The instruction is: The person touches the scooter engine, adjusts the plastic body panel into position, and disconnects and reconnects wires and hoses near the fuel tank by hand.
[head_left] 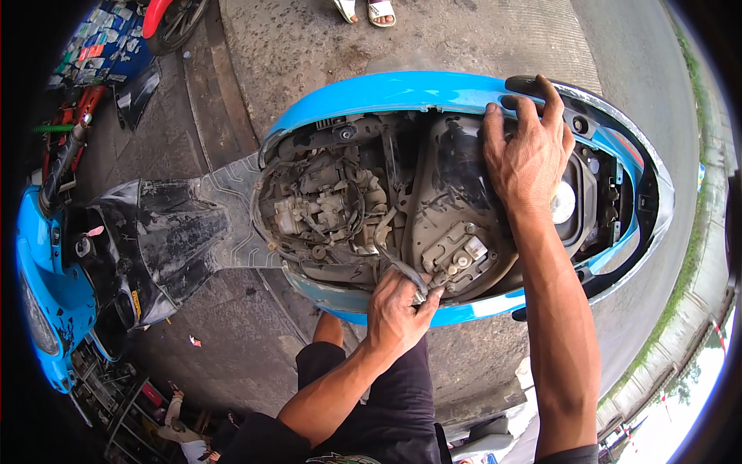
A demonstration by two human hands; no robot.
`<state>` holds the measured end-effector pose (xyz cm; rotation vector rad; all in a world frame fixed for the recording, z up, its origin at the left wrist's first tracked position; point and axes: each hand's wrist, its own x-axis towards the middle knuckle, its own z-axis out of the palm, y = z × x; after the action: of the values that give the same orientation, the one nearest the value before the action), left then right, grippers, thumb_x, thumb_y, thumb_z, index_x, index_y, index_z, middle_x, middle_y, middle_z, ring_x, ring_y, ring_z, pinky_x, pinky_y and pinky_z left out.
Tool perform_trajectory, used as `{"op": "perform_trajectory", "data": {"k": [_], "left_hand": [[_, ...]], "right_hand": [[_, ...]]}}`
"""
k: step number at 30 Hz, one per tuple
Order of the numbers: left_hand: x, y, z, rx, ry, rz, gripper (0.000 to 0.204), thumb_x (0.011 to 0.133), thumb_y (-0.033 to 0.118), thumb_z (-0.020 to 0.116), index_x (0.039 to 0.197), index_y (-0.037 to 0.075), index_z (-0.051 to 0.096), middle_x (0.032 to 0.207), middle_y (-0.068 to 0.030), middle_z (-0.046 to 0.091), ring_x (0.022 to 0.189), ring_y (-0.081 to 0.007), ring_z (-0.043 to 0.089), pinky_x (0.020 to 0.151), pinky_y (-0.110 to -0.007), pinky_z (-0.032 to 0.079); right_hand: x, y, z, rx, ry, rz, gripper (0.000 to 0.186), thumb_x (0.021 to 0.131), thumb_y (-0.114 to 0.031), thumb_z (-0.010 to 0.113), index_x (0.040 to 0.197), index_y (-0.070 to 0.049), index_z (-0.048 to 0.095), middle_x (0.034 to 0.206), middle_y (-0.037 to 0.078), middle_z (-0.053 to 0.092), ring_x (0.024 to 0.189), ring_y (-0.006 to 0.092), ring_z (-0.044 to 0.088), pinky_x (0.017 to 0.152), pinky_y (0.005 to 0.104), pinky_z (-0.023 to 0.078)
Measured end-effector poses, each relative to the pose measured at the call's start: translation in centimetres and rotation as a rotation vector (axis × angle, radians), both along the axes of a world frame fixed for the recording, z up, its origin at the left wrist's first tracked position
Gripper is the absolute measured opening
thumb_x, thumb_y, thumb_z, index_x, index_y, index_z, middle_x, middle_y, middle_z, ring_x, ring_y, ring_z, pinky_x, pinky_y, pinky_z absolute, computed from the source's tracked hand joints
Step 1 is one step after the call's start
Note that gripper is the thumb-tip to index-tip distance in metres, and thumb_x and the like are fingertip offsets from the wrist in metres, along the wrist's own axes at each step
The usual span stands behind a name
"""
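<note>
A blue scooter body (pixel 394 87) lies across the view without its seat, its inside exposed. My left hand (pixel 398 313) is at the near side of the opening, thumb and fingers closed around a short, dark grey hose (pixel 407 271). Just right of it, a metal plate with fittings and a white connector (pixel 473 249) sits on top of the dirty black fuel tank (pixel 456 170). My right hand (pixel 529 158) reaches over the tank, fingers spread, fingertips at the far blue panel and black rear grab rail (pixel 533 85). Its palm hides part of the tank.
The dusty engine (pixel 317 205) with wires and hoses lies left of the tank. A round whitish cap (pixel 563 203) shows beside my right wrist. The footboard (pixel 232 209) and front fairing (pixel 39 271) extend left. Another person's sandalled feet (pixel 367 11) stand beyond.
</note>
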<state>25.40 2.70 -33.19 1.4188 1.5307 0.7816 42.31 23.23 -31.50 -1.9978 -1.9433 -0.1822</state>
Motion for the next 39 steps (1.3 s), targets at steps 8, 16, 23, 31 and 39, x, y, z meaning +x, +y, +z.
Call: {"op": "perform_trajectory", "data": {"k": [8,16,23,31,39], "left_hand": [[-0.7,-0.3,-0.7,0.028,0.033,-0.026,0.025,0.085,0.013,0.082,0.101,-0.001,0.07,0.096,-0.0181,0.07,0.091,-0.0381,0.068,0.081,-0.046,0.056],[-1.1,0.3,-0.6,-0.134,-0.08,-0.123,0.029,0.091,0.018,0.078,0.111,-0.001,0.068,0.101,-0.0211,0.07,0.088,-0.0425,0.07,0.076,-0.048,0.058],[-1.6,0.6,-0.7,-0.155,-0.141,-0.142,0.031,0.091,0.019,0.079,0.112,-0.001,0.068,0.098,-0.021,0.071,0.085,-0.0419,0.071,0.074,-0.046,0.059],[-0.7,0.3,-0.6,-0.178,-0.074,-0.148,0.029,0.091,0.019,0.078,0.111,0.0,0.069,0.097,-0.0189,0.072,0.083,-0.0396,0.072,0.071,-0.045,0.06],[-1.4,0.4,-1.5,-0.073,-0.139,-0.193,0.021,0.091,0.016,0.077,0.106,0.002,0.069,0.093,-0.0171,0.072,0.078,-0.038,0.072,0.065,-0.045,0.059]], "right_hand": [[-0.7,-5.1,3.6,-0.279,0.12,0.32,0.036,0.082,-0.022,0.078,0.115,-0.01,0.071,0.14,0.015,0.058,0.14,0.0405,0.044,0.119,0.0612,0.025],[-1.7,-12.4,5.8,-0.715,-0.02,0.386,0.017,0.079,-0.022,0.083,0.089,-0.011,0.077,0.15,0.01,0.05,0.155,0.0459,0.021,0.121,0.0746,0.01],[-1.9,-12.0,6.4,-0.797,-0.022,0.379,0.014,0.079,-0.019,0.083,0.089,-0.012,0.077,0.148,0.01,0.052,0.155,0.0468,0.02,0.121,0.0741,0.01],[-2.9,-11.8,6.5,-0.851,-0.063,0.323,0.012,0.079,-0.016,0.081,0.09,-0.014,0.076,0.148,0.011,0.05,0.156,0.0485,0.016,0.119,0.078,0.009],[-3.2,-11.7,6.6,-0.861,-0.08,0.304,0.013,0.078,-0.015,0.082,0.09,-0.016,0.076,0.148,0.011,0.049,0.156,0.0489,0.017,0.119,0.0778,0.01]]}}
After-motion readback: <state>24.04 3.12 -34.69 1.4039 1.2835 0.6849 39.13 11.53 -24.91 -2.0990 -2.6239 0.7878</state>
